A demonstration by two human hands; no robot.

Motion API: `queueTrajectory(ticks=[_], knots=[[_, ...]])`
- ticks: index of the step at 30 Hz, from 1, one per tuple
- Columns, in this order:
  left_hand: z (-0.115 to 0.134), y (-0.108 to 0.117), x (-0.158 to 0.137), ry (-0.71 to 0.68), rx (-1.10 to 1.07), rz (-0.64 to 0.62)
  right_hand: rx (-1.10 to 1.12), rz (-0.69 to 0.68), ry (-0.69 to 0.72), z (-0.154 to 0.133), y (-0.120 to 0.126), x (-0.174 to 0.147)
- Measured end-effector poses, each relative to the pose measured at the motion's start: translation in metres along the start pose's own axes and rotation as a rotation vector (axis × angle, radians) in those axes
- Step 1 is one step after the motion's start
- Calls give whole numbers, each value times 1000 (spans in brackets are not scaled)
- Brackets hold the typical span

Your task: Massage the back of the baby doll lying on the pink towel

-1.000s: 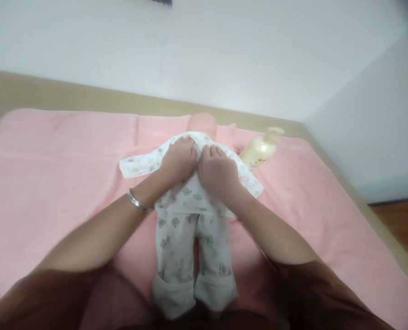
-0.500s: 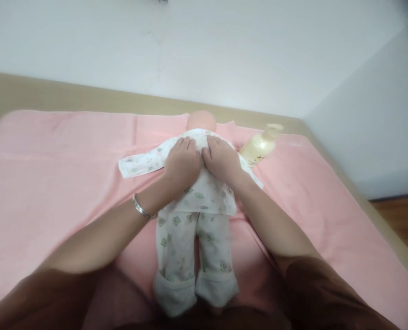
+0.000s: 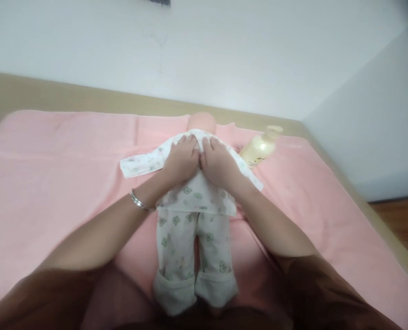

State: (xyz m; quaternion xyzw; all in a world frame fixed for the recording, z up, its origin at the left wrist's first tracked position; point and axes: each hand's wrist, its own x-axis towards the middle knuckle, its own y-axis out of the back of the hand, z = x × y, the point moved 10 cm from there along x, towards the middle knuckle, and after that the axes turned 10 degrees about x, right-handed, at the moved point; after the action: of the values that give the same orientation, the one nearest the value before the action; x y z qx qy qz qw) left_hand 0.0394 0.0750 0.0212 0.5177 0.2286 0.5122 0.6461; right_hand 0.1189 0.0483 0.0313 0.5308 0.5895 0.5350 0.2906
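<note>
Head view: the left hand [image 3: 183, 158] and right hand [image 3: 219, 162] rest side by side on the shirt [image 3: 195, 197] of the doll [image 3: 202, 122], fingers slightly bent; whether they pinch fabric, I cannot tell. The doll lies lengthwise mid-cloth [image 3: 59, 192], presumably for even reach.

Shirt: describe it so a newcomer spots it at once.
On the pink sheet, find the doll in the middle. The shirt covers its torso, under the left hand and right hand. The pants share its print, but only the shirt has sleeves reaching out sideways.
</note>
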Motion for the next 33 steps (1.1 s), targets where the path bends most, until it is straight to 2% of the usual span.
queueTrajectory(ticks=[3,5,7,12,15,22,25,29,33], knots=[[-26,-4,9,115,-78,43,-15,45,11,-13,0,-12],[-33,-7,10,163,-79,53,7,44,20,-15,1,-12],[-26,-7,6,143,-12,53,47,22,15,-9,0,-5],[15,0,-18,23,136,140,148,-4,-105,26,2,18],[20,0,-22,-1,116,170,150,-9,-120,30,2,20],[-12,-1,5,48,81,82,-33,90,11,-10,9,-6],[-15,3,7,68,78,114,-34,93,55,-21,14,-12],[-10,0,3,39,100,140,133,-3,-49,4,8,0],[-11,-3,0,36,102,153,190,15,-126,32,-1,14]])
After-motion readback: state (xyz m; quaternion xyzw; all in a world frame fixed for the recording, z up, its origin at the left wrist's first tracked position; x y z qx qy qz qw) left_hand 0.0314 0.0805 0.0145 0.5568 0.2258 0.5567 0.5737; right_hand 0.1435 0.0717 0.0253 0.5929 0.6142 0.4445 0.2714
